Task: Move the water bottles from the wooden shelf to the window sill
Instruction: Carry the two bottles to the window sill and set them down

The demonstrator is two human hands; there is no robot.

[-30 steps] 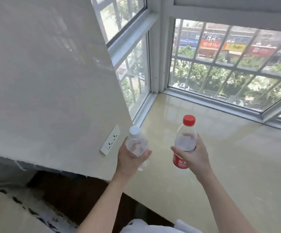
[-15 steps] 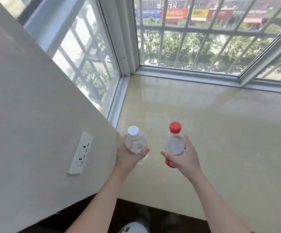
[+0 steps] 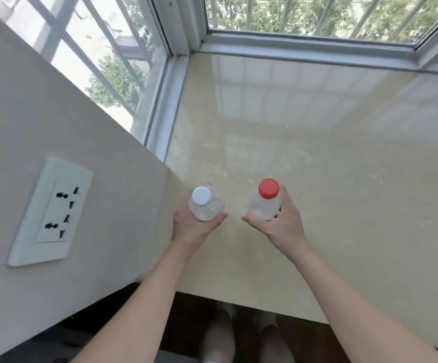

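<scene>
Head view, lower centre: your left hand point(image 3: 190, 227) fingers point(image 3: 220, 218) clamp the clear white-capped plastic bottle point(image 3: 208, 208), your right hand point(image 3: 282, 225) the clear red-capped plastic bottle point(image 3: 263, 206); both upright over the cream window sill point(image 3: 330, 158).

The window sill point(image 3: 317, 142) lies bare ahead; the wall point(image 3: 55, 127) crowds the left.

view: head-worn | faces: steeply down onto window sill point(image 3: 330, 158) | range: near | edges: seemingly warped
</scene>
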